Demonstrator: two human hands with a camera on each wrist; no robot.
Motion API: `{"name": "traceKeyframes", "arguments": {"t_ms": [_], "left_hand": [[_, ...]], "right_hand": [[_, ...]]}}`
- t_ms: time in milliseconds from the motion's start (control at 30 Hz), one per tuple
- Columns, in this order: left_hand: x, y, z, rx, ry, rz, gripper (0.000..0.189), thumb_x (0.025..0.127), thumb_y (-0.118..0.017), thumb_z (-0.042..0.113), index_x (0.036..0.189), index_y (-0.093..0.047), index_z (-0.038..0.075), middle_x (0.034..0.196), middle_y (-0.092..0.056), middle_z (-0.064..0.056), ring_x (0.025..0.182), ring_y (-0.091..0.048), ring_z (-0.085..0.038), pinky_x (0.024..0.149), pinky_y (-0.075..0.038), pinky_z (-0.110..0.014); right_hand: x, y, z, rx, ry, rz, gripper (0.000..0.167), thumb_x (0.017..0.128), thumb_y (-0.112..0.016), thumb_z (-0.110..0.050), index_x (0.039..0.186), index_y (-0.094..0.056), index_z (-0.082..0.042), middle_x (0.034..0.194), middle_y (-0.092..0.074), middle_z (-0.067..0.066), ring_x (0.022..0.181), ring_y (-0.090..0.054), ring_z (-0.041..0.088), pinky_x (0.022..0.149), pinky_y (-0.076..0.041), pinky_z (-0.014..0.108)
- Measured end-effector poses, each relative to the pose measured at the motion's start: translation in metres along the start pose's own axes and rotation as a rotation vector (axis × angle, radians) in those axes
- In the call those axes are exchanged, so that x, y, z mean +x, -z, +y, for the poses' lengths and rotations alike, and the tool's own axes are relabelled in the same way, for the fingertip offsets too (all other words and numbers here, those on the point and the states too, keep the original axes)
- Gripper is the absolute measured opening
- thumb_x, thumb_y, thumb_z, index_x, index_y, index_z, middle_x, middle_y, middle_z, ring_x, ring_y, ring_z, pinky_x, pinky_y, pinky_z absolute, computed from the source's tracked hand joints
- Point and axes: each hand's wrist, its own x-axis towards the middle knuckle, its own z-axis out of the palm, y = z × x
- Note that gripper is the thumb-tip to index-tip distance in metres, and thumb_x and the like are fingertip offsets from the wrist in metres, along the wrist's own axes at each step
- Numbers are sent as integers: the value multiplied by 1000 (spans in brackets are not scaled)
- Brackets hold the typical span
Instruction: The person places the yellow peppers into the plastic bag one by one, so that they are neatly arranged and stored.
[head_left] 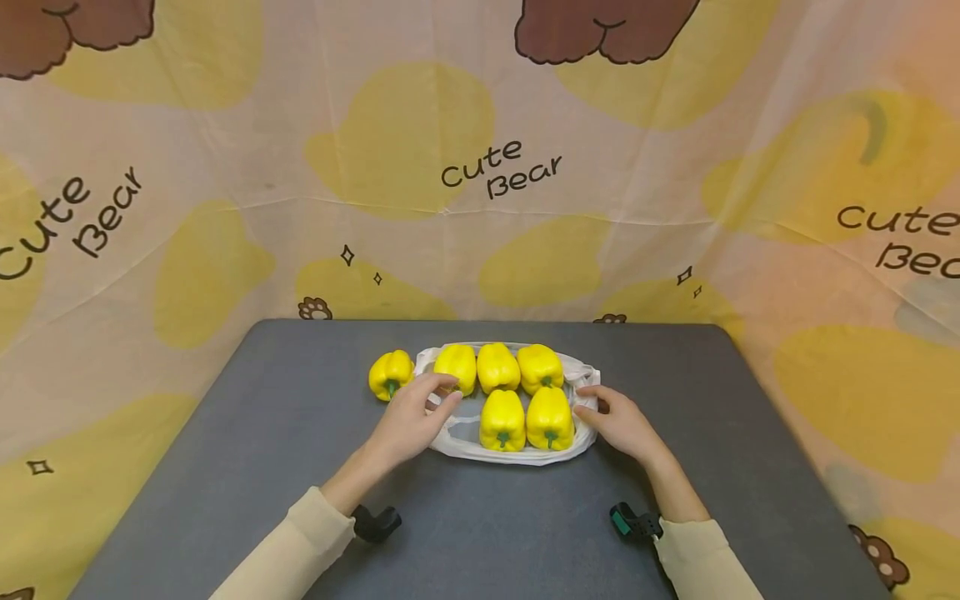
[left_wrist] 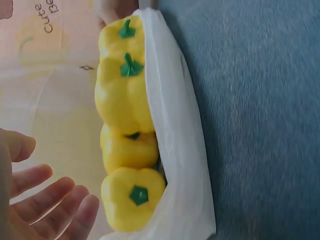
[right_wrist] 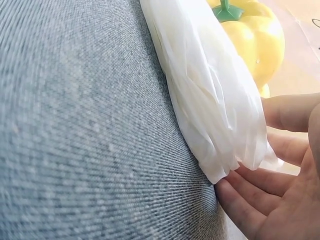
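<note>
A white plastic bag [head_left: 510,457] lies spread on the table with several yellow bell peppers [head_left: 498,368] in its opening, in a back and a front row. One more yellow bell pepper [head_left: 390,375] sits outside, at the bag's left end. My left hand [head_left: 416,417] hovers over the bag's left side; in the left wrist view its fingers [left_wrist: 60,210] are loosely bent, apart, and hold nothing. At the right end my right hand [head_left: 617,421] grips the bag's edge; the right wrist view shows the fingers [right_wrist: 255,192] partly hidden behind the white film [right_wrist: 215,100].
A grey table [head_left: 225,467] carries everything. Behind it hangs a pink and yellow cloth [head_left: 420,267] printed with words. Black wrist devices [head_left: 377,523] sit at both cuffs.
</note>
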Motion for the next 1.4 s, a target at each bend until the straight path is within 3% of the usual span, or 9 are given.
{"name": "traceKeyframes", "arguments": {"t_ms": [233,567,867,1167,1400], "left_hand": [[1,14,-6,33,-59,40,30,98,-69,21,122,-67,2,114,-69,-12,99,-65,-24,79,-60,-42],[6,35,-26,50,-23,132,29,98,-69,20,119,-69,0,110,-68,-10,96,-66,-24,78,-60,-45],[10,54,-41,102,51,156,33,98,-70,22,122,-67,0,115,-66,-18,102,-64,-32,83,-59,-48],[8,64,-58,279,132,162,45,99,-66,31,131,-62,-1,126,-62,-20,113,-59,-38,90,-49,-58],[9,60,-80,239,186,129,54,100,-64,37,138,-57,-1,132,-58,-22,118,-55,-39,93,-47,-60]], "right_hand": [[2,-1,1,-4,-6,10,45,98,-66,-32,134,-64,-6,133,-62,19,111,-59,33,94,-49,50],[3,1,2,-6,-6,4,46,99,-66,-33,135,-63,-5,135,-61,20,114,-58,33,96,-49,53],[2,0,0,-9,-21,3,45,99,-65,-32,135,-63,-6,135,-61,20,115,-58,35,97,-48,54],[3,-2,1,0,-13,10,45,98,-66,-32,134,-63,-6,134,-61,20,113,-58,34,96,-49,53],[3,-2,2,4,-25,10,45,98,-66,-32,135,-63,-6,135,-61,19,115,-58,34,98,-48,53]]}}
